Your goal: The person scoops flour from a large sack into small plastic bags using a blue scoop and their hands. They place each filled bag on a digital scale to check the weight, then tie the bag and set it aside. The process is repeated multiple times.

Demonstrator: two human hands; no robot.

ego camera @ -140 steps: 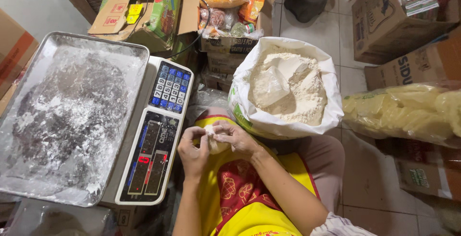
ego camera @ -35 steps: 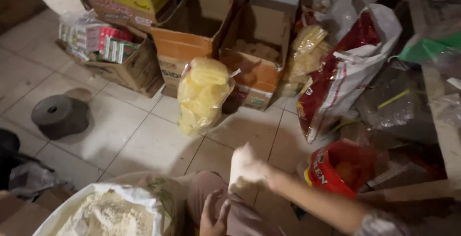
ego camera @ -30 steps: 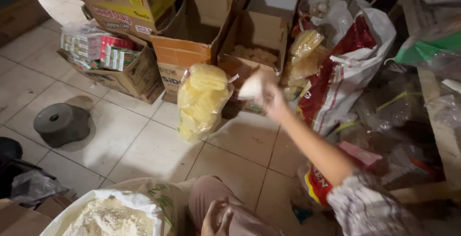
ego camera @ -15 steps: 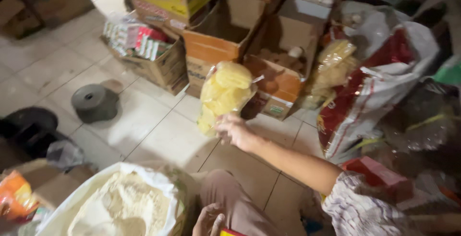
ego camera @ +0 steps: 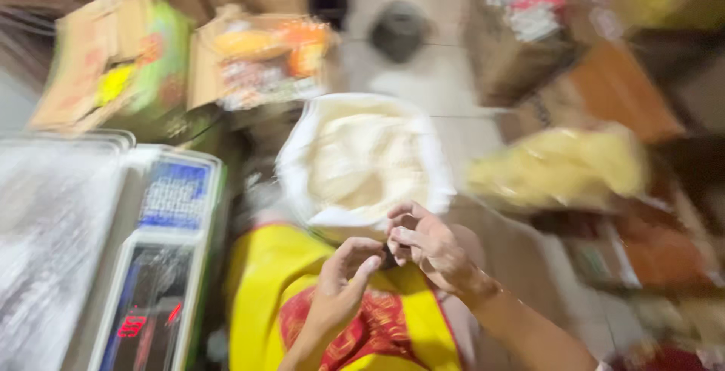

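I see the left hand (ego camera: 340, 288) and right hand (ego camera: 423, 246) meeting over the yellow apron (ego camera: 264, 303), fingers curled; grasp I cannot tell, pic too blurred. Open flour sack (ego camera: 362, 163) just behind, scale (ego camera: 162, 265) at left.

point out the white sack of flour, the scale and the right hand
white sack of flour (ego camera: 362, 163), head view, on the pale flour inside the open top
scale (ego camera: 170, 246), head view, on the front panel between keypad and display
right hand (ego camera: 423, 242), head view, on the back of the hand
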